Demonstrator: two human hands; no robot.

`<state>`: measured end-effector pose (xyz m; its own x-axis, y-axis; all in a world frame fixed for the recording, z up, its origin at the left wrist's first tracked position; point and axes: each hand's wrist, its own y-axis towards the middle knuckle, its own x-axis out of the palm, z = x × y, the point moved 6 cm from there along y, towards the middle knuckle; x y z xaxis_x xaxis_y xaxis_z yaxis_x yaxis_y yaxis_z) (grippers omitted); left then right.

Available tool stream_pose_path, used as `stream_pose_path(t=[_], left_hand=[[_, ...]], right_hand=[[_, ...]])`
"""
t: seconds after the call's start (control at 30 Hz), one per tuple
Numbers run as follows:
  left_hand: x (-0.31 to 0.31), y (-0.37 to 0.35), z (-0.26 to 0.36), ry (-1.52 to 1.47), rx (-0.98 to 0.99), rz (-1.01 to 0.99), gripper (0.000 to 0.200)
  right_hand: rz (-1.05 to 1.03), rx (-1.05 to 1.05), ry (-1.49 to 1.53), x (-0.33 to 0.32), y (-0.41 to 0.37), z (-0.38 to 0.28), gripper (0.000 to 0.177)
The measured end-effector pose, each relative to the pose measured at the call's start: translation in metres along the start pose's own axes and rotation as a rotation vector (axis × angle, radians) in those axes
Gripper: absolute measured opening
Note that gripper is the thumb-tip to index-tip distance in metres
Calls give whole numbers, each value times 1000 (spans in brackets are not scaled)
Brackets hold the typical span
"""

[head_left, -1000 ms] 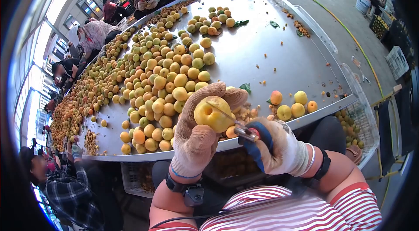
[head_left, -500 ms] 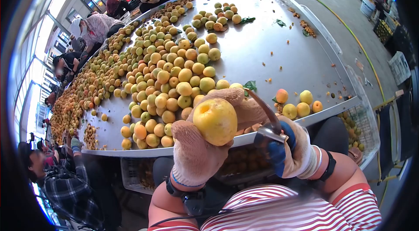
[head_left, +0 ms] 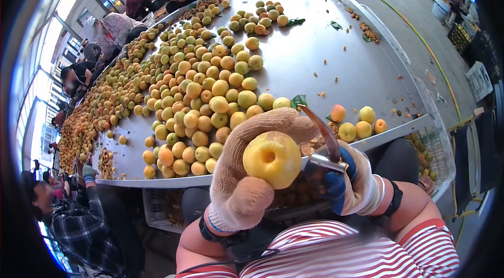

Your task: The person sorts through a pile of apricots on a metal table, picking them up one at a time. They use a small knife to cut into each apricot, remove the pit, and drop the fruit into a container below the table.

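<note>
My left hand (head_left: 239, 144), in a tan and white knit glove, is wrapped round a large yellow apricot (head_left: 281, 167). A round hollow shows in the side of the fruit that faces me. Beside it, my right hand (head_left: 362, 188), in a blue-palmed glove, grips a curved knife (head_left: 324, 131) with a brown blade and a metal collar. The blade points up and left, close to the right side of the apricot. Its handle is mostly hidden in my fist. Both hands are at the near edge of a metal table (head_left: 310, 75).
A broad heap of apricots (head_left: 194, 89) covers the table's left side. A few apricots (head_left: 363, 130) lie near the right corner, with leaves and orange scraps about. Below stand plastic crates (head_left: 443, 160). A person in a plaid shirt (head_left: 86, 230) is at the left; others work along the far side.
My left hand has turned the apricot so its hollow faces me, and moved it slightly right and down. My right hand still holds the knife almost in place.
</note>
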<state>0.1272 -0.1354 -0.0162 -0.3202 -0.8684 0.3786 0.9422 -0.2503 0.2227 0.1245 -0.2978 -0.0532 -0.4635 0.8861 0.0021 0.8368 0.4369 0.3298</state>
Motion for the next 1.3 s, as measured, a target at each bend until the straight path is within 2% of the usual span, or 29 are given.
stream_pose_path(t=[0.13, 0.23, 0.3, 0.4, 0.43, 0.5, 0.6, 0.63, 0.83, 1.03, 1.1, 1.3], left_hand=[[3, -3, -2, 131, -36, 134, 100], [-1, -4, -5, 195, 56, 113, 98], [1, -4, -5, 56, 113, -78, 96], [4, 1, -4, 51, 149, -153, 97], [2, 2, -4, 51, 149, -153, 97], [0, 3, -2, 103, 171, -159, 98], [-2, 2, -2, 95, 188, -111, 98], [-3, 1, -1, 95, 190, -110, 98], [-7, 0, 4, 240, 245, -53, 99], [-10, 1, 13, 340, 341, -85, 94], [-6, 2, 19, 366, 456, -183, 89], [-5, 0, 25, 413, 523, -163, 85]], right_hand=[[10, 2, 61, 1, 0, 1, 32], [-17, -46, 17, 2, 3, -4, 32], [-35, -36, 58, 3, 4, -5, 32], [-43, -19, 9, 1, 2, -6, 33], [-43, -20, 9, 0, 3, -5, 33], [-72, -236, -111, 1, 5, -14, 33], [-71, -295, -235, 3, 3, -8, 31], [-87, -299, -331, 3, 2, -6, 32], [-71, -388, -471, 6, 5, -13, 34], [-85, -414, -526, 8, 4, -8, 35], [-97, -415, -537, 7, 5, -10, 35], [-123, -398, -509, 8, 6, -8, 35]])
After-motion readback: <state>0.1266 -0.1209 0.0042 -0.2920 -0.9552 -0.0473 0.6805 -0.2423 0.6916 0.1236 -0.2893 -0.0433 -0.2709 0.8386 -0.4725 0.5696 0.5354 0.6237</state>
